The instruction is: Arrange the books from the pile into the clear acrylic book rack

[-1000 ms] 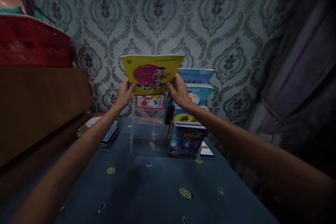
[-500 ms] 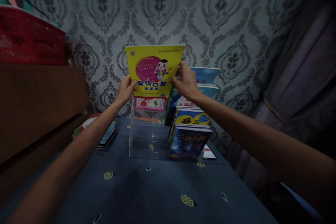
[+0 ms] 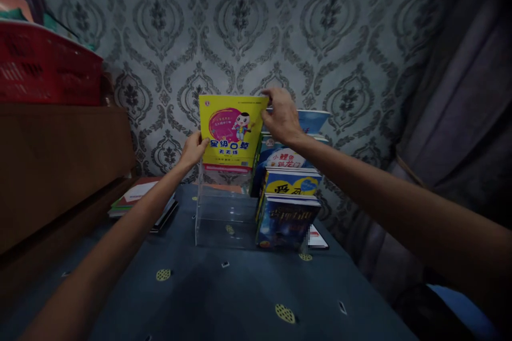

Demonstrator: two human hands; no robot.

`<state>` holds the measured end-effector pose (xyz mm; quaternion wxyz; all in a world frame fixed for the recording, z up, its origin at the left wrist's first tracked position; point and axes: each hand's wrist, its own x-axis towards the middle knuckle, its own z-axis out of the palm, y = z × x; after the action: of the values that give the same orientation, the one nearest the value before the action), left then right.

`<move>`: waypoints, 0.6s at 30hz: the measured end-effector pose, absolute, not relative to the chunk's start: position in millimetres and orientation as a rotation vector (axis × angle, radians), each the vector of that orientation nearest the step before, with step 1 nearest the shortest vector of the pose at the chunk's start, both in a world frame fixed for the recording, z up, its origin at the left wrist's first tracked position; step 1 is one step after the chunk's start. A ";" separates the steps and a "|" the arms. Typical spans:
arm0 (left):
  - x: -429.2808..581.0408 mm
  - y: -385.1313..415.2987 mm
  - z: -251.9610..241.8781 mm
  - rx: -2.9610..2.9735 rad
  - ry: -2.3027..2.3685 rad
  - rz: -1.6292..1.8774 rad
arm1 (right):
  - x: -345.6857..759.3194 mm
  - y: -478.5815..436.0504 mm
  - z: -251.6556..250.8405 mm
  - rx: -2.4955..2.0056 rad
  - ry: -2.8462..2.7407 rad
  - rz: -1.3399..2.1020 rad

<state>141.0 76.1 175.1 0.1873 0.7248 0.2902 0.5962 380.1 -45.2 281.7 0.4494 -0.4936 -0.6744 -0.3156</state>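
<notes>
A yellow workbook (image 3: 228, 130) with a cartoon child on its cover stands upright at the back left of a clear acrylic book rack (image 3: 224, 213). My left hand (image 3: 194, 148) pinches its left edge, the thumb on the front cover. Around its upper right corner my right hand (image 3: 282, 114) is closed, fingertips at the edge. The rack's right half carries several books in tiers: a blue book (image 3: 314, 120) at the back, a book with a fish-story title (image 3: 280, 157), a yellow and blue book (image 3: 294, 182) and a dark blue book (image 3: 288, 224) in front.
At left a pile of books (image 3: 136, 194) lies on the dark blue tablecloth (image 3: 224, 298), beside a brown wooden cabinet (image 3: 60, 170) bearing a red plastic basket (image 3: 48, 64). A flat white-screened object (image 3: 318, 238) lies behind the rack's right side. A curtain (image 3: 440, 117) hangs at right.
The yellow workbook has come down lower into the rack, covering most of the pink-and-white one behind it. My right hand has shifted up to its top corner; my left hand stays on its edge.
</notes>
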 end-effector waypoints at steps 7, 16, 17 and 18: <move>136.8 74.6 174.5 1.976 0.859 1.568 | 380.8 -43.1 291.2 -1.352 -1.752 -0.951; 142.6 83.5 167.3 2.033 0.799 1.538 | 387.3 -38.2 300.0 -1.459 -1.832 -0.879; 142.8 83.6 166.9 2.032 0.796 1.539 | 388.8 -37.4 300.4 -1.452 -1.834 -0.861; 142.8 83.5 166.5 2.031 0.792 1.537 | 390.4 -36.5 300.5 -1.439 -1.835 -0.844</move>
<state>142.8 83.5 166.5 0.2349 0.7400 0.2888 0.5602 390.4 -36.5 300.5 0.3247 -0.5487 -0.6999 -0.3219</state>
